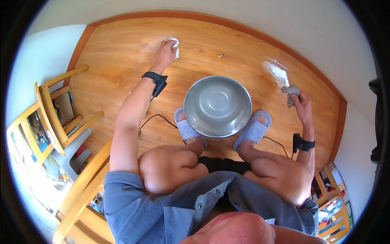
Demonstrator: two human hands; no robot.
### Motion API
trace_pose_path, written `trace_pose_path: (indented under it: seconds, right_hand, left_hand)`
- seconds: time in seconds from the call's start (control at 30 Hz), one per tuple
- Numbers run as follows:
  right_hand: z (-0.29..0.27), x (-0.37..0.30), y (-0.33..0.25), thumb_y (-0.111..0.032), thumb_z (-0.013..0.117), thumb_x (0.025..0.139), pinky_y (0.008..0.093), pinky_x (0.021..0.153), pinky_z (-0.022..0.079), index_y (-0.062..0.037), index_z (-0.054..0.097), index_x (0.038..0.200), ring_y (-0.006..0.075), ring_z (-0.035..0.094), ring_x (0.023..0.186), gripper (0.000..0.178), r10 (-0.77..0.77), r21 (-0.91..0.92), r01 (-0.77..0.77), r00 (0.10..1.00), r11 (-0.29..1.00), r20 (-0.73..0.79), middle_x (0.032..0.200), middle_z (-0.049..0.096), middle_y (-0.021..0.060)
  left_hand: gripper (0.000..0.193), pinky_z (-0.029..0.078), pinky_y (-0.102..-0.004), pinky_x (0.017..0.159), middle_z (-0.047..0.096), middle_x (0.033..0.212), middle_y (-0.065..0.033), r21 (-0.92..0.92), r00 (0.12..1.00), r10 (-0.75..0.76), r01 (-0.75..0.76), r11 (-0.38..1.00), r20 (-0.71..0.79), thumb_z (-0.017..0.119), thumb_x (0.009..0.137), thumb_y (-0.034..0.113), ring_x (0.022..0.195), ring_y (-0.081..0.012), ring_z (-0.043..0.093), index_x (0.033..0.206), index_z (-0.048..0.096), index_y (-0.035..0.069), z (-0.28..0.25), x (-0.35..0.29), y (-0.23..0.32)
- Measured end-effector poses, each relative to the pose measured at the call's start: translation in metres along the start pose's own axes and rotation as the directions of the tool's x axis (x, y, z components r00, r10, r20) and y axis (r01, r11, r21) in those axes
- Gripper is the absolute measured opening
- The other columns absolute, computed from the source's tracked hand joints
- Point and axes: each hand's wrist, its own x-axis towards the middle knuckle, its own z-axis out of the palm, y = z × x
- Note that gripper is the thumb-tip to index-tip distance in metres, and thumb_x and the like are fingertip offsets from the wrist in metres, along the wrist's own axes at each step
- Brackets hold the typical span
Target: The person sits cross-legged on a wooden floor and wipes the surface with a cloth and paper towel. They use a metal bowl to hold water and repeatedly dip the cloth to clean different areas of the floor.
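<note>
head view: wood floor [122, 53]
left grip [164, 54]: clamped on white wad [175, 41]
right grip [302, 106]: clamped on grey rag [291, 93]
wiping well: keep rag flat, strokes even

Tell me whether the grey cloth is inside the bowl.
No, the right hand holds the grey cloth off to the bowl's right.

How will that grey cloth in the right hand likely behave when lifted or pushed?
The grey cloth is probably floppy, as it bunches into uneven folds at the fingertips of the right hand. It is likely light if dry, being a small piece, but I can't tell whether it is wet. Its irregular, crumpled shape should make rolling unlikely.
</note>
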Motion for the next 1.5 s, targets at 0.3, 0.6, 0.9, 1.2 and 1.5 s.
trace_pose_path:
  seconds: [0.3, 0.6, 0.9, 1.2, 1.5]
  right_hand:
    - [-0.014, -0.042, 0.046, -0.017, 0.059, 0.095, 0.0222, 0.061, 0.042, -0.0007, 0.062, 0.099, 0.0055, 0.051, 0.066, 0.017, 0.096, 0.110, -0.091, 0.995, 0.990, -0.033, 0.077, 0.059, -0.0024]
    - [-0.016, -0.037, 0.044, -0.023, 0.058, 0.096, 0.0211, 0.061, 0.039, -0.0031, 0.062, 0.102, 0.0042, 0.049, 0.066, 0.022, 0.089, 0.095, -0.085, 0.995, 0.992, -0.037, 0.078, 0.058, -0.0042]
    - [-0.023, -0.038, 0.053, -0.018, 0.058, 0.096, 0.0226, 0.060, 0.041, 0.0004, 0.061, 0.100, 0.0051, 0.050, 0.068, 0.020, 0.140, 0.124, -0.132, 0.989, 0.983, -0.057, 0.079, 0.059, -0.0020]
    - [-0.003, -0.005, 0.034, -0.018, 0.058, 0.095, 0.0245, 0.063, 0.043, 0.0009, 0.061, 0.101, 0.0073, 0.051, 0.070, 0.021, 0.042, 0.012, -0.043, 0.994, 0.999, 0.102, 0.080, 0.058, 0.0002]
    - [0.053, 0.073, -0.025, -0.012, 0.052, 0.096, 0.0250, 0.065, 0.045, 0.0007, 0.060, 0.107, 0.0088, 0.054, 0.074, 0.018, -0.097, 0.222, 0.076, 0.991, 0.972, 0.087, 0.084, 0.062, 0.0022]
  left_hand:
    - [0.026, 0.049, -0.0397, 0.084, 0.060, 0.109, -0.0187, -0.152, 0.868, 0.389, -0.358, 0.921, 0.310, 0.059, 0.087, 0.011, 0.099, -0.0354, 0.060, 0.112, 0.062, 0.005, 0.041, 0.019, 0.120]
    - [0.028, 0.051, -0.0374, 0.080, 0.068, 0.099, -0.0191, -0.010, 0.998, -0.037, 0.036, 0.999, -0.052, 0.061, 0.084, 0.011, 0.091, -0.0323, 0.065, 0.110, 0.065, 0.003, -0.018, 0.095, 0.025]
    - [0.024, 0.050, -0.0429, 0.084, 0.064, 0.099, -0.0211, 0.143, 0.962, 0.170, -0.141, 0.980, -0.215, 0.063, 0.080, 0.010, 0.096, -0.0369, 0.060, 0.102, 0.068, 0.001, 0.047, 0.096, 0.083]
    - [0.031, 0.049, -0.0416, 0.090, 0.061, 0.109, -0.0212, -0.065, 0.943, 0.334, -0.333, 0.941, 0.004, 0.063, 0.079, 0.005, 0.100, -0.0371, 0.058, 0.109, 0.066, 0.001, 0.067, 0.077, 0.139]
    - [0.035, 0.050, -0.0349, 0.085, 0.064, 0.112, -0.0151, -0.422, 0.837, 0.373, -0.194, 0.886, 0.399, 0.067, 0.081, 0.010, 0.099, -0.0244, 0.063, 0.116, 0.066, 0.007, 0.104, 0.081, 0.224]
